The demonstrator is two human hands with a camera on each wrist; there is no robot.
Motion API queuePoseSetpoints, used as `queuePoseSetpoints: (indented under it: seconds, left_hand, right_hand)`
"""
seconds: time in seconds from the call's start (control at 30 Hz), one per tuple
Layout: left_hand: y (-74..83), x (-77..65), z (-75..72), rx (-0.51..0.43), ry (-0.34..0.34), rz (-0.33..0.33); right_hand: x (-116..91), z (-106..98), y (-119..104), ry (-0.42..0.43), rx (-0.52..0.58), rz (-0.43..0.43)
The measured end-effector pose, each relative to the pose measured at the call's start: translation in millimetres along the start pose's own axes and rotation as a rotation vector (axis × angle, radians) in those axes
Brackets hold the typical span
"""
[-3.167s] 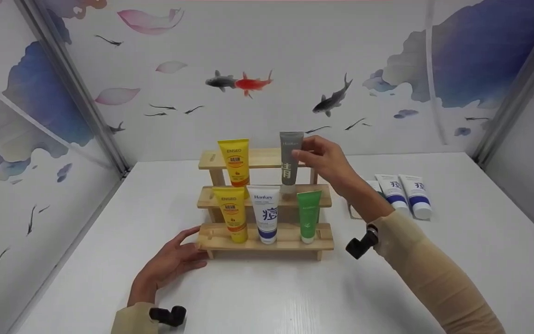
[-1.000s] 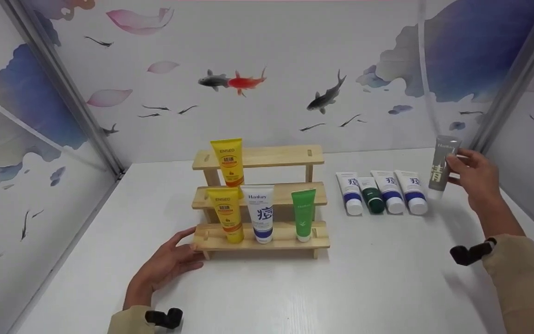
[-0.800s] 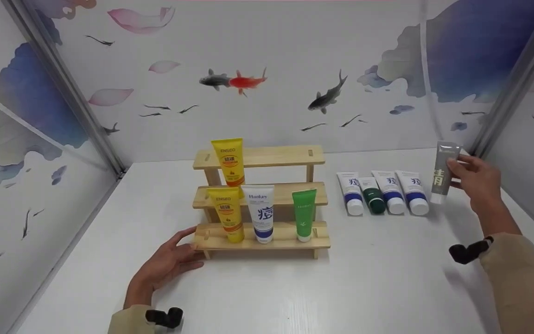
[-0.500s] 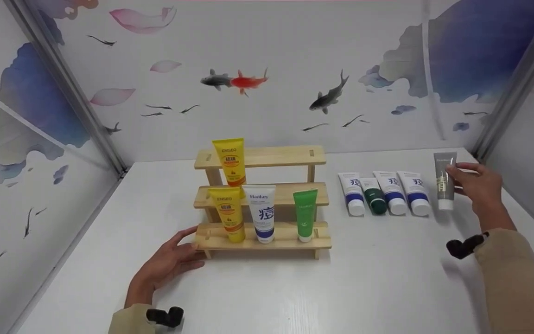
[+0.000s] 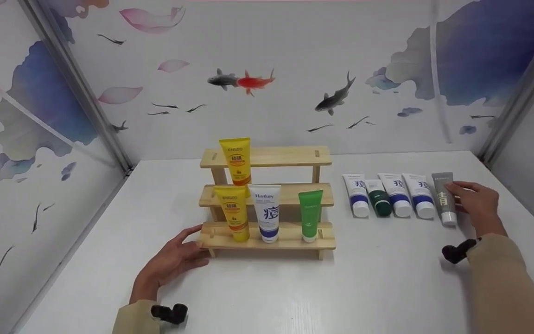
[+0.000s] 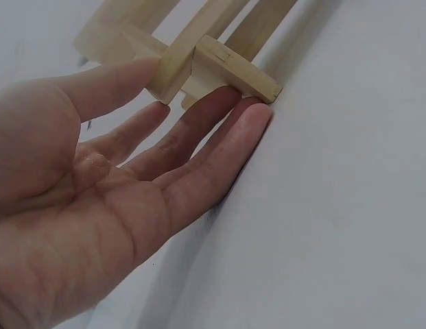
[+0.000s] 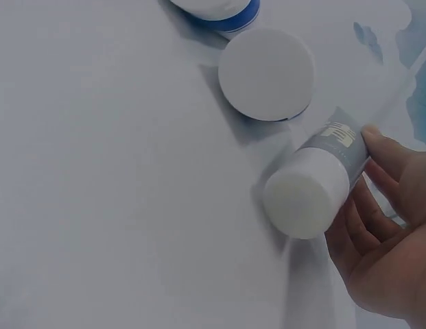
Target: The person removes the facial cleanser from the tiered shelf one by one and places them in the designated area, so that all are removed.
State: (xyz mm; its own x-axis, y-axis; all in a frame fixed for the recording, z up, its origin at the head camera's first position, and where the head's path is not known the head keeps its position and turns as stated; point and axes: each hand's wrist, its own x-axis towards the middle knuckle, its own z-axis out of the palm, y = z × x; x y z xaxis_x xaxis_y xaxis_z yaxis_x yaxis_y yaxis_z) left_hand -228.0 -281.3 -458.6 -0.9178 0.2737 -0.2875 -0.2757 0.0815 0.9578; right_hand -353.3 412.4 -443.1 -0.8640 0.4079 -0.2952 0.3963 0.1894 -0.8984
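Head view — right fingers (image 5: 459,188) pinch gray tube (image 5: 444,199); left fingers (image 5: 197,263), loose, touch wooden rack (image 5: 290,234).

One rack (image 5: 290,194), two yellow tubes (image 5: 236,214), four white tubes (image 5: 267,213), two green tubes (image 5: 311,215), one grey tube (image 5: 442,197)

soft, even light across the head view here, a touch dim, pale glare catching the table (image 5: 301,306) low at centre, and a faint shadow beside the right sleeve (image 5: 499,278). over to the left wrist: greyer, hazy, the rack (image 6: 226,60) soft towards the top. right wrist, dim too, shadow hugging the grey tube (image 7: 336,140).
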Motion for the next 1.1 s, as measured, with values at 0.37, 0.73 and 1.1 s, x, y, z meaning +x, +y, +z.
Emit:
queuePoseSetpoints:
  seconds: [0.37,0.73,1.1]
  left_hand:
    - [0.2,0.7,2.0,-0.012,-0.013,0.006]
    - [0.4,-1.4,0.9,-0.014,0.015,-0.021]
    - [0.9,0.0,0.4,-0.006,0.002,-0.008]
  right_hand:
    - [6,-12,11,-0.057,-0.036,0.022]
    - [-4,-25,12,-0.365,-0.380,-0.064]
    - [-7,-21,11,-0.384,-0.354,-0.080]
